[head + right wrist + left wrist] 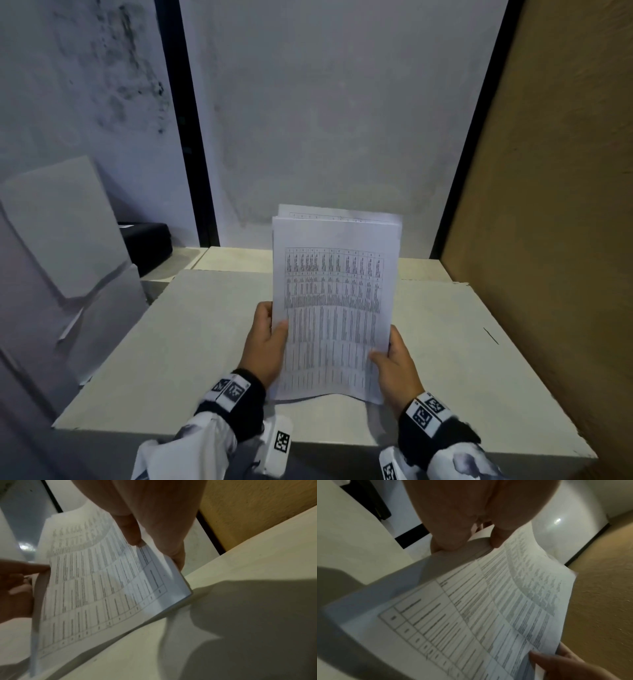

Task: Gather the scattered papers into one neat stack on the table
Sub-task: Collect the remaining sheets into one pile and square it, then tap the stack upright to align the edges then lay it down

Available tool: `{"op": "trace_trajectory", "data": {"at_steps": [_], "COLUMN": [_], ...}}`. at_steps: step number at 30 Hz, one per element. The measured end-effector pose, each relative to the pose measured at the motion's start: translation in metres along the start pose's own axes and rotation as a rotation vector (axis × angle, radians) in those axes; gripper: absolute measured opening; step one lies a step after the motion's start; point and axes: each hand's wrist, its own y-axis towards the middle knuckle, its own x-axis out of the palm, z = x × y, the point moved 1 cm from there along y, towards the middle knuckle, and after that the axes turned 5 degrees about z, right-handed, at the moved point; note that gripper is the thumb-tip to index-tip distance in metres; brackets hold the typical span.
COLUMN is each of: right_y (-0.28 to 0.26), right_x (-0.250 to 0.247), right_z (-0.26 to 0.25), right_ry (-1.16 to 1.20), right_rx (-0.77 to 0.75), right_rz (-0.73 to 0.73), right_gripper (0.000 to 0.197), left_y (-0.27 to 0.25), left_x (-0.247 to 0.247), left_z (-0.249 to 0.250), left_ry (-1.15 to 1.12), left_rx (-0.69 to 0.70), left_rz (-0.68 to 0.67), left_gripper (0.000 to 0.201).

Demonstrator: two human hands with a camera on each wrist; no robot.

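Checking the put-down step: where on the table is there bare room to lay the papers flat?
The table is bare left of the left hand to its left edge, and right of the right hand to the brown board. The middle, under the held papers, is taken up by both hands.

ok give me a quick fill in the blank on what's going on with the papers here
1. The papers are held by ____ hands.
2. The left hand grips the stack's ____ edge.
3. The top sheet is printed with a ____ of rows and columns.
4. The stack's bottom edge is near the white ____.

Missing words: both; left; table; table
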Motion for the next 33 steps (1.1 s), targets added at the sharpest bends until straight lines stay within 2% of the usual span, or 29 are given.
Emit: {"op": "trace_trajectory", "data": {"at_steps": [3,8,13,15,20,23,26,30,33], "right_y": [-0.001,0.000,0.013,0.017,0.030,0.035,0.039,0.041,0.042], "right_x": [0.001,-0.005,-0.011,-0.014,-0.020,-0.021,-0.025,-0.024,-0.022], "right_z": [-0.001,-0.006,-0.062,-0.092,-0.130,-0.125,-0.101,-0.070,-0.064], "right_ry": [0.045,0.076,0.212,0.263,0.188,0.213,0.234,0.169,0.184], "right_rx": [-0.027,-0.040,-0.209,-0.282,-0.408,-0.364,-0.219,-0.118,-0.110], "right_rz": [0.007,-0.010,0.023,0.032,0.015,-0.002,-0.101,-0.225,-0.224], "right_gripper": [0.043,0.046,0.044,0.038,0.033,0.043,0.050,0.039,0.032], "left_y": [-0.001,-0.004,0.014,0.021,0.030,0.031,0.026,0.025,0.038], "left_x": [0.003,0.000,-0.007,-0.007,-0.008,-0.009,-0.011,-0.016,-0.023], "left_z": [0.008,0.025,0.062,0.082,0.113,0.108,0.100,0.111,0.126], "left_ry": [-0.001,-0.035,-0.112,-0.088,0.016,0.005,-0.020,-0.083,-0.027], "left_rx": [0.056,0.118,0.250,0.328,0.458,0.450,0.401,0.398,0.483], "left_rz": [-0.021,0.013,0.044,0.078,0.097,0.086,0.064,0.035,0.058], "left_gripper": [0.011,0.030,0.043,0.041,0.041,0.034,0.029,0.032,0.019]}}
